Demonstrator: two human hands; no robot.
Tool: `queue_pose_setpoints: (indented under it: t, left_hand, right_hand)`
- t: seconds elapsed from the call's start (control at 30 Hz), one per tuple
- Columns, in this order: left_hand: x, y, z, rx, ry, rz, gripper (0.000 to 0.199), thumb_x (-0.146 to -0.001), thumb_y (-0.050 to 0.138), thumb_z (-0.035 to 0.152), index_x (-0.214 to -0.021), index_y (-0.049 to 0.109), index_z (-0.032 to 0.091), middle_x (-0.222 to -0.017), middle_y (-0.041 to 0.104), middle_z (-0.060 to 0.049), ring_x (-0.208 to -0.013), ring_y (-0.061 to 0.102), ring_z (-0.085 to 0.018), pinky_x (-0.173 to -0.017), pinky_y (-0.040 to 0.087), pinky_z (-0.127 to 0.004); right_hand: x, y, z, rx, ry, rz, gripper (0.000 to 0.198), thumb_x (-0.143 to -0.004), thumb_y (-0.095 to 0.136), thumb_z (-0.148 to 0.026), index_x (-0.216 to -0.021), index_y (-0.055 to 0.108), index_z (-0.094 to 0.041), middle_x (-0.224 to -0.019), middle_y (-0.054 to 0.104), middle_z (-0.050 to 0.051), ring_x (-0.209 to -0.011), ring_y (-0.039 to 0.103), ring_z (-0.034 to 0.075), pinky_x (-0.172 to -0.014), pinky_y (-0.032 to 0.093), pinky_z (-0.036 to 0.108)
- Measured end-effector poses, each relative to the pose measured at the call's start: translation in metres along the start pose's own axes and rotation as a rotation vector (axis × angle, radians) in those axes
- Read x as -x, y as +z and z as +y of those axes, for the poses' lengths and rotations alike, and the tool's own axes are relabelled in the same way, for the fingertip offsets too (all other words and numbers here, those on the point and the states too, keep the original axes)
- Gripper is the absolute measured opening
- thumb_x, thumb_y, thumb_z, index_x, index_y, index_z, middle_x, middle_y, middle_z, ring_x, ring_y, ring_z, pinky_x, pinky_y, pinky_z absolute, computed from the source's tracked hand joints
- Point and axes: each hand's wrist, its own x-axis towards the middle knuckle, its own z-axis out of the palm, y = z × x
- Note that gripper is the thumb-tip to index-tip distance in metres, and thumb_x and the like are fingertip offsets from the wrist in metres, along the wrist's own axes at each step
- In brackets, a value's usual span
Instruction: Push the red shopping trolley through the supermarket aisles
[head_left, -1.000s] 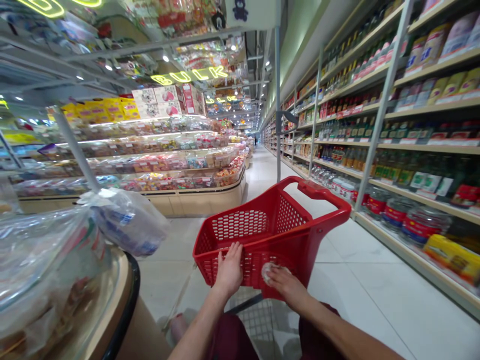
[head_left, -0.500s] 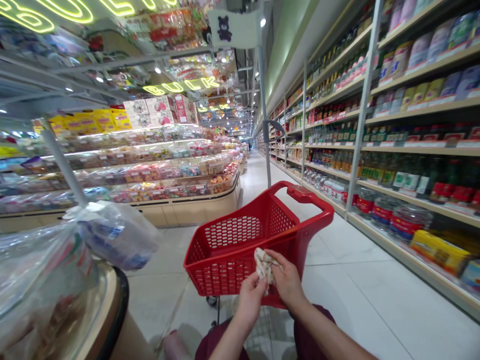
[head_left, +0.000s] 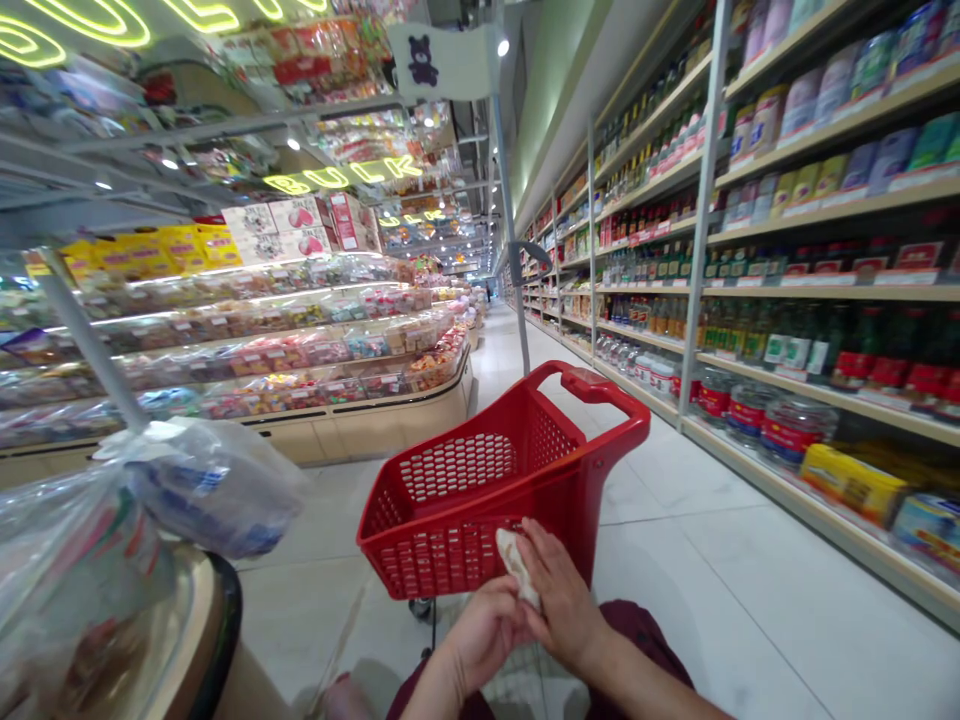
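Observation:
A crumpled white tissue (head_left: 511, 552) with brownish marks is pressed between my two hands in front of the cart. My left hand (head_left: 486, 618) is closed on its lower end, fingers curled. From the right, my right hand (head_left: 564, 598) lies against it, fingers fairly straight and together, pressing it toward the left hand. Just beyond the hands stands a red plastic shopping cart (head_left: 480, 530) with perforated walls, its handle toward the right. No goods show in the visible part of its basket. My knees in dark red cloth are below the hands.
At left, a rounded counter (head_left: 217, 640) carries clear plastic and a hanging roll of plastic bags (head_left: 217, 490). A bulk display (head_left: 375, 410) of packaged goods stands beyond. Shelves (head_left: 750, 290) of bottles and jars line the right side. A white tiled aisle (head_left: 491, 340) runs away between them.
My right fingers have flattened over the tissue, which is now folded smaller and more covered. Both hands have come closer together and lower. The view has shifted slightly to the right.

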Motion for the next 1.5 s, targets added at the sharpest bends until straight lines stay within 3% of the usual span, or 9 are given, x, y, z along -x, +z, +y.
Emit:
queue_pose_setpoints:
  t: [0.4, 0.5, 0.63, 0.8, 0.93, 1.1, 1.27, 1.37, 1.5]
  left_hand:
    - [-0.012, -0.005, -0.010, -0.135, -0.099, 0.114, 0.032, -0.070, 0.044, 0.042, -0.084, 0.056, 0.016, -0.076, 0.063, -0.003, -0.070, 0.057, -0.014, -0.065, 0.042, -0.027]
    - [-0.016, -0.002, 0.009, -0.418, 0.019, 0.233, 0.036, -0.071, 0.043, 0.041, -0.092, 0.057, 0.014, -0.093, 0.063, -0.008, -0.088, 0.057, -0.019, -0.076, 0.042, -0.032]
    - [-0.024, -0.012, 0.045, -1.059, 0.455, 0.598, 0.046, -0.072, 0.042, 0.020, -0.116, 0.046, 0.009, -0.128, 0.044, -0.014, -0.119, 0.037, -0.020, -0.100, 0.026, -0.034]
    - [-0.027, -0.028, 0.052, -1.654, 0.257, 0.660, 0.069, -0.063, 0.042, 0.009, -0.131, 0.027, 0.011, -0.142, 0.021, -0.011, -0.131, 0.015, -0.023, -0.104, 0.012, -0.050]
    - [-0.026, -0.032, 0.043, -1.771, 0.244, 0.642, 0.074, -0.062, 0.040, 0.008, -0.133, 0.020, 0.011, -0.143, 0.014, -0.009, -0.132, 0.010, -0.021, -0.104, 0.010, -0.050]
    - [-0.029, -0.018, 0.031, -1.465, 0.400, 0.675, 0.069, -0.062, 0.042, 0.008, -0.129, 0.030, 0.014, -0.141, 0.024, -0.010, -0.130, 0.017, -0.020, -0.105, 0.009, -0.048]
    - [-0.042, 0.016, -0.010, -0.513, 0.412, 0.340, 0.039, -0.071, 0.049, 0.031, -0.105, 0.052, 0.013, -0.094, 0.064, -0.010, -0.084, 0.059, -0.019, -0.076, 0.044, -0.032]
    - [-0.046, 0.031, -0.024, -0.226, 0.323, 0.217, 0.029, -0.065, 0.056, 0.040, -0.076, 0.057, 0.013, -0.056, 0.057, 0.000, -0.052, 0.052, -0.012, -0.056, 0.041, -0.025]
    - [-0.041, 0.038, -0.018, -0.168, 0.330, 0.209, 0.018, -0.055, 0.063, 0.029, -0.060, 0.057, 0.013, -0.050, 0.052, 0.003, -0.051, 0.048, -0.010, -0.056, 0.038, -0.023]
  right_hand:
    - [-0.006, -0.011, -0.001, -0.026, -0.202, 0.019, 0.052, -0.074, 0.038, -0.007, -0.126, 0.036, -0.014, -0.125, 0.047, 0.013, -0.123, 0.033, 0.019, -0.094, 0.041, 0.039]
    - [-0.035, -0.025, 0.027, 0.019, -0.165, 0.131, 0.044, -0.079, 0.037, -0.007, -0.121, 0.042, -0.015, -0.125, 0.048, 0.012, -0.124, 0.032, 0.018, -0.094, 0.041, 0.039]
    - [-0.057, -0.033, 0.072, 0.126, -0.105, 0.206, 0.035, -0.082, 0.036, -0.006, -0.111, 0.053, -0.019, -0.128, 0.045, 0.010, -0.128, 0.023, 0.021, -0.099, 0.029, 0.050]
    - [-0.006, -0.012, 0.096, 0.109, -0.298, -0.111, 0.026, -0.086, 0.038, -0.014, -0.094, 0.061, -0.024, -0.110, 0.061, 0.003, -0.114, 0.046, 0.015, -0.089, 0.044, 0.036]
    - [-0.001, -0.025, 0.089, 0.048, -0.228, -0.064, 0.027, -0.085, 0.039, -0.014, -0.098, 0.060, -0.024, -0.111, 0.060, 0.005, -0.114, 0.046, 0.015, -0.092, 0.041, 0.037]
    - [-0.036, -0.047, 0.063, -0.180, 0.143, 0.151, 0.032, -0.076, 0.039, -0.009, -0.098, 0.059, -0.022, -0.110, 0.060, 0.006, -0.107, 0.052, 0.017, -0.091, 0.043, 0.037]
    - [-0.041, -0.040, 0.026, -0.530, 0.528, 0.224, 0.038, -0.068, 0.039, -0.010, -0.102, 0.051, -0.019, -0.094, 0.064, 0.005, -0.081, 0.063, 0.016, -0.072, 0.053, 0.029]
    - [-0.041, -0.035, 0.014, -0.527, 0.524, 0.263, 0.033, -0.068, 0.040, -0.011, -0.096, 0.053, -0.020, -0.098, 0.062, 0.006, -0.087, 0.061, 0.017, -0.078, 0.051, 0.032]
    - [-0.023, -0.031, 0.014, -0.340, 0.375, 0.237, 0.030, -0.072, 0.046, -0.014, -0.099, 0.057, -0.021, -0.115, 0.055, 0.009, -0.107, 0.051, 0.021, -0.092, 0.043, 0.038]
